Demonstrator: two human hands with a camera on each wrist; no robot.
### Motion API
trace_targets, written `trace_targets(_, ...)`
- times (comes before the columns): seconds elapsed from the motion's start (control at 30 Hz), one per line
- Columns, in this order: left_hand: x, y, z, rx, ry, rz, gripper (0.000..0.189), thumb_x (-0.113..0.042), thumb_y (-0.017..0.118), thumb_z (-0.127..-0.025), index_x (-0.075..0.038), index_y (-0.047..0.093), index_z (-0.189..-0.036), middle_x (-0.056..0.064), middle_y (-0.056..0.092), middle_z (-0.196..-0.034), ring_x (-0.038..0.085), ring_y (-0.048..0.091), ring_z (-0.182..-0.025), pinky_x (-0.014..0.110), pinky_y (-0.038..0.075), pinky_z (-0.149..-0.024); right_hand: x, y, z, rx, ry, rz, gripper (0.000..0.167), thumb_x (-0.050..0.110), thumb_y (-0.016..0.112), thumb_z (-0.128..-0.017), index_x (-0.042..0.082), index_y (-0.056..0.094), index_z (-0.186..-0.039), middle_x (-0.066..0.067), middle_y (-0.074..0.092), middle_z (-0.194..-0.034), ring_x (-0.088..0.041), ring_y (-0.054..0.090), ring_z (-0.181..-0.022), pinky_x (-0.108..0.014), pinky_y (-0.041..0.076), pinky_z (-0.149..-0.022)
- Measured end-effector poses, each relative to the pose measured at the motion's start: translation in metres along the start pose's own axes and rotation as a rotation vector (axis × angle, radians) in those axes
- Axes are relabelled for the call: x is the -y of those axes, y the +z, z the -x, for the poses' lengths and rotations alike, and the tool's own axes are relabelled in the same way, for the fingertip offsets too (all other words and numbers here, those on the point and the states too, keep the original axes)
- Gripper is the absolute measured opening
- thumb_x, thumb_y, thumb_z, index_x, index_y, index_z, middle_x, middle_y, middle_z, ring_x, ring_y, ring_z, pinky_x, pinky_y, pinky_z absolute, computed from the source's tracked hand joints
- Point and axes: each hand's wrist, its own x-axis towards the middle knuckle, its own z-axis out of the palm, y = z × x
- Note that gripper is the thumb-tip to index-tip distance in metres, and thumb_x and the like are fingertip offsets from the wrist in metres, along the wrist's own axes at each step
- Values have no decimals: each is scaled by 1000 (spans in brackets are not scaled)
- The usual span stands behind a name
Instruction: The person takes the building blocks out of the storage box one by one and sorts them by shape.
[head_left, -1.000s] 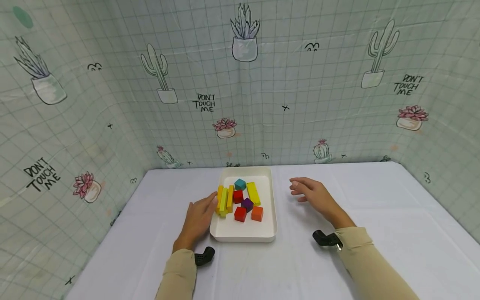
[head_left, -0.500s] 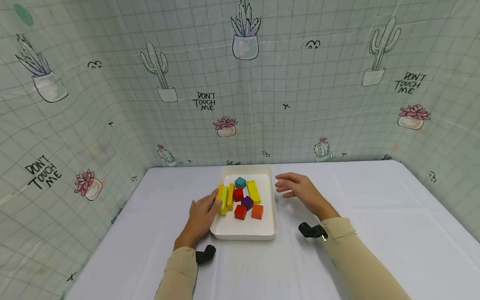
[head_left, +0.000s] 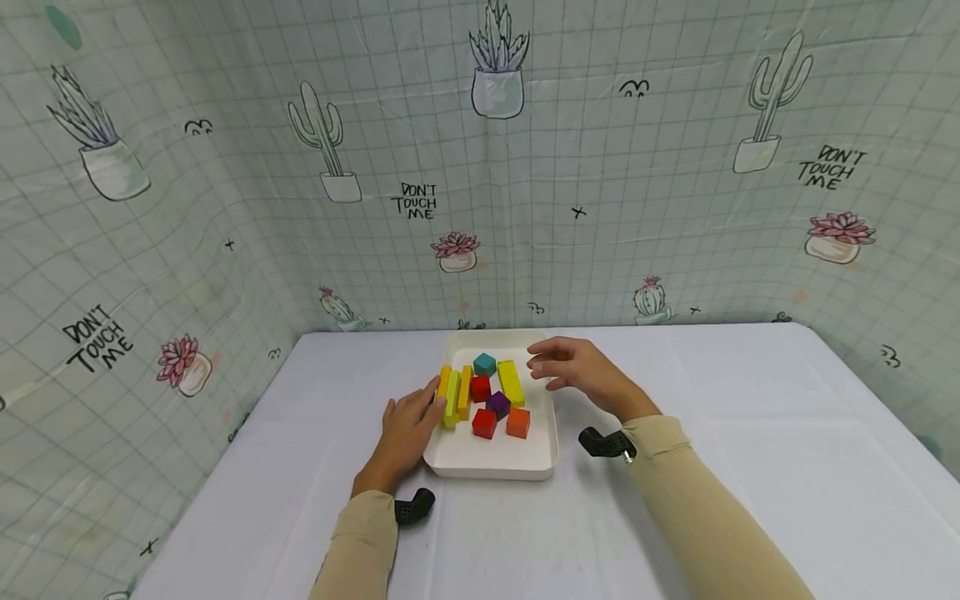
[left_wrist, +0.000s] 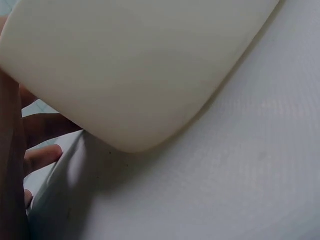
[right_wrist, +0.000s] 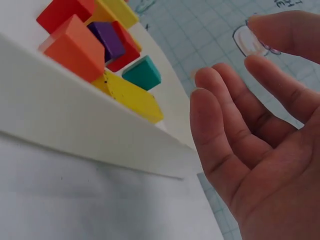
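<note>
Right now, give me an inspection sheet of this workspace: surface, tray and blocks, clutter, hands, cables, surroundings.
Surface: white tablecloth, lightly creased.
Tray and blocks: white tray holds four yellow bars, two red cubes, one orange cube, one purple cube, one teal block.
Clutter: nothing seen.
Hands: left hand touches the tray's left side; right hand is at its right rim, holding nothing; black devices at both wrists.
Cables: nothing seen.
Surroundings: gridded fabric backdrop printed with potted plants and "DON'T TOUCH ME".
</note>
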Motion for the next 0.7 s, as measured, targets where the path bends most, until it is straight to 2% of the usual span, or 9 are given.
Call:
trace_targets(0.3,3,2,-2,-14,-3,8,59,-49,35,-107,-17,39,-156,13,49,-150,36,34,-143,63,-1,-118,3,16,-12,71,0,92,43,14,68,-92,-1,61,-132,-19,62,-126,-29,63,-106,-39,58,-87)
trace_targets(0.7,9,1,-2,-17,32,18,59,-50,33,-107,-17,39,-156,12,49,-150,36,34,-142,63,0,-118,2,35,-15,151,-1,242,39,12,65,-89,3,65,-127,-9,67,-119,-24,63,-104,-40,56,-89)
